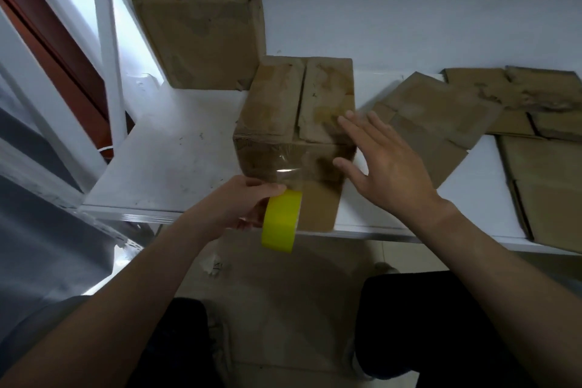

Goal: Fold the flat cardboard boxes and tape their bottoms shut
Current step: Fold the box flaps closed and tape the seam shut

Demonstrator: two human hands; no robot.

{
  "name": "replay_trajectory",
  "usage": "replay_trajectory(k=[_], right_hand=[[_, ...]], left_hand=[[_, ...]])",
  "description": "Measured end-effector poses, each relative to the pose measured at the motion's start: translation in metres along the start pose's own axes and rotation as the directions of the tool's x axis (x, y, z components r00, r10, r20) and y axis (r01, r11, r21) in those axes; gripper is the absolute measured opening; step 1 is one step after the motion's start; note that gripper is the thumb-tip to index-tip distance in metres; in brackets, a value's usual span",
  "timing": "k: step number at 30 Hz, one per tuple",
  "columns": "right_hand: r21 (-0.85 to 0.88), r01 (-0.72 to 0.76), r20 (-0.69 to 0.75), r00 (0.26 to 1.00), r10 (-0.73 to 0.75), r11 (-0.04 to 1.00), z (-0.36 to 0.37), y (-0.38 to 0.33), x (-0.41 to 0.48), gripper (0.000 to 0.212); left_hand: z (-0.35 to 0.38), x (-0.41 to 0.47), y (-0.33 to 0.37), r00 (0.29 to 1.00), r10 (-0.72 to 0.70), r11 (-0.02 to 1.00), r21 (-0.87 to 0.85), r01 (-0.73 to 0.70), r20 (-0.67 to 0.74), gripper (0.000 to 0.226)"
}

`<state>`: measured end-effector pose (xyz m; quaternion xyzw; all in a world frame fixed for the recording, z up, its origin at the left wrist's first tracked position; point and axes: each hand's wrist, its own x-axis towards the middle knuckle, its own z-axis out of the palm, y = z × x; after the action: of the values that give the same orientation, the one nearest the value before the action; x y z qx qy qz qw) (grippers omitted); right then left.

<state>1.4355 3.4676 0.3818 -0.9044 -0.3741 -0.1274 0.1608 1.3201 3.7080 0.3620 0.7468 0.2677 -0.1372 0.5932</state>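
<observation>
Two bare hands work at the near edge of a white worktop (pixel 176 161), with both forearms reaching up from the bottom of the frame. The left hand (pixel 239 208), just left of lower centre, has its fingers and thumb curled round a yellow roll of tape (pixel 280 220). The roll stands on edge, overhanging the worktop's front rim. A strip of clear tape (pixel 285 172) runs from the roll up onto the near face of the folded cardboard box (pixel 283 104), catching a glint of light.

That box sits in the middle of the frame with its two flaps closed on the upper face, and a seam runs between them. The right hand (pixel 390 167) is spread flat to the right of centre, fingers straight and apart, palm down. Its fingertips lie over the box's near right corner and its thumb points toward the taped face. Whether it touches the cardboard cannot be told.

A second, open box (pixel 201 38) stands at the upper left of centre against the white wall (pixel 409 3), with its flaps raised. It lies just behind the folded box. Several flat cardboard boxes (pixel 441 123) overlap in a loose spread across the right side of the worktop, reaching the frame's right edge.
</observation>
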Motion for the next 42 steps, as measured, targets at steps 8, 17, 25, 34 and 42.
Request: replay_trajectory(k=[8,17,25,34,42], right_hand=[[-0.135,-0.256,0.239,0.929,0.282,0.957,-0.01,0.076,-0.047,0.03],[-0.055,-0.335,0.28,0.899,0.337,0.941,0.013,0.102,-0.062,0.018],[0.097,-0.599,0.389,0.758,0.524,0.795,0.021,0.107,-0.057,0.02],[0.468,-0.139,0.012,0.988,0.151,0.873,-0.015,0.021,-0.011,0.021],[0.353,0.105,-0.018,0.994,-0.106,0.93,0.003,-0.017,0.033,0.022]], left_hand=[[0.02,0.002,0.003,0.994,-0.006,0.999,0.04,0.01,-0.11,0.05],[0.029,0.003,0.009,0.978,-0.071,0.997,0.028,0.078,-0.197,0.046],[0.026,0.005,0.007,0.98,-0.09,0.995,0.02,0.095,-0.177,0.05],[0.021,0.006,-0.002,0.997,-0.076,0.997,-0.026,0.076,-0.004,0.06],[0.018,0.012,-0.004,0.997,-0.064,0.992,-0.109,0.068,0.037,0.042]])
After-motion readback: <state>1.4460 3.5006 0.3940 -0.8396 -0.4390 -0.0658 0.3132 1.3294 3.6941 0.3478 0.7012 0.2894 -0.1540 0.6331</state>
